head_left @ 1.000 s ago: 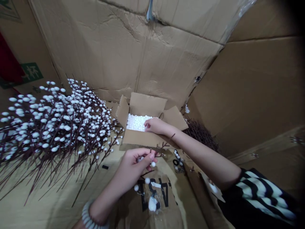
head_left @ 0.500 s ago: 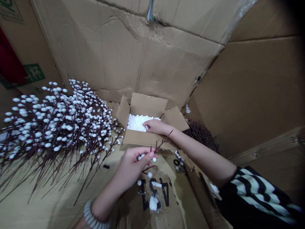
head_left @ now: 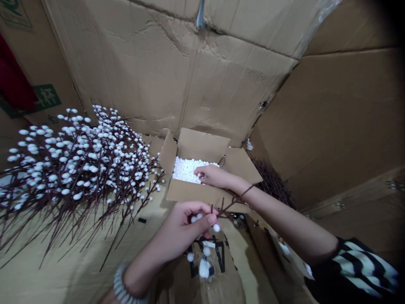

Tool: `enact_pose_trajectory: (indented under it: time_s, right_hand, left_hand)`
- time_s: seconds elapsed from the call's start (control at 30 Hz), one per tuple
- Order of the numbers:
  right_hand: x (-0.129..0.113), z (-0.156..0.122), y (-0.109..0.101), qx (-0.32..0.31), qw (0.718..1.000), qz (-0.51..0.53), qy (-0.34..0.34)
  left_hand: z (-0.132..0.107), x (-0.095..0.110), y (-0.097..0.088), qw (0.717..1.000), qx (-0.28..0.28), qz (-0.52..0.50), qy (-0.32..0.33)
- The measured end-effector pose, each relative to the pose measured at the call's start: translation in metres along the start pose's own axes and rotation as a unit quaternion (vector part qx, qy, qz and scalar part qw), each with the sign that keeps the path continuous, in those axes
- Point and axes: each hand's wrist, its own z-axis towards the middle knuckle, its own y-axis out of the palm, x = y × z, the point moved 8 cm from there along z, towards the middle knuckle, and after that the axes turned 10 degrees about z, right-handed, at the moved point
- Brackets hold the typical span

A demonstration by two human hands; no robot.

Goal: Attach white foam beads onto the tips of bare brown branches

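Observation:
My left hand [head_left: 191, 223] is closed round a brown artificial twig [head_left: 229, 206], whose bare forked tips reach up to the right past my fingers. White balls [head_left: 206, 251] on the twig show between and below the fingers. Inside an open cardboard box [head_left: 196, 192], my right hand [head_left: 217, 175] has its fingertips pinched together at the surface of a heap of loose white balls [head_left: 185, 168]. One white ball seems to be between those fingertips, partly hidden. The right forearm passes behind the twig's tips.
At the left lies a large pile of brown stems with white berries [head_left: 104, 156]. Bare brown twigs [head_left: 274, 181] lie behind the right forearm. A small black piece [head_left: 142, 220] rests on the table [head_left: 95, 270]. A white blob of glue [head_left: 205, 268] sits on taped cardboard [head_left: 221, 287]. Tall cardboard walls [head_left: 152, 76] enclose the back.
The small box has shifted slightly right and toward me, with my right hand still in it. My left hand has moved right and a little lower with the twig.

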Motion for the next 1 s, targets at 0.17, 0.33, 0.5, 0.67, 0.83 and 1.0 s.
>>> enact_pose_trajectory:
  time_s: [0.17, 0.33, 0.5, 0.67, 0.83, 1.0]
  right_hand:
    - [0.015, -0.01, -0.024, 0.114, 0.985, 0.125, 0.016]
    - [0.009, -0.025, -0.037, 0.192, 0.94, 0.28, 0.014]
    - [-0.029, -0.048, -0.032, 0.177, 0.812, 0.556, -0.002]
    - [-0.061, -0.069, -0.006, 0.107, 0.696, 0.709, 0.037]
    - [-0.066, -0.076, 0.011, 0.094, 0.664, 0.74, 0.046]
    - [-0.064, -0.075, 0.018, 0.091, 0.653, 0.749, 0.057]
  left_hand:
    - [-0.003, 0.004, -0.002, 0.999, 0.01, -0.044, 0.01]
    - [-0.002, 0.008, -0.017, 0.995, 0.074, -0.059, 0.029]
    - [-0.001, 0.01, -0.014, 0.997, 0.058, -0.039, 0.03]
    - [-0.001, 0.013, -0.015, 0.997, 0.061, -0.03, 0.043]
    - [0.0, 0.012, -0.017, 0.996, 0.074, -0.022, 0.049]
    - [0.001, 0.01, -0.019, 0.995, 0.083, -0.031, 0.043]
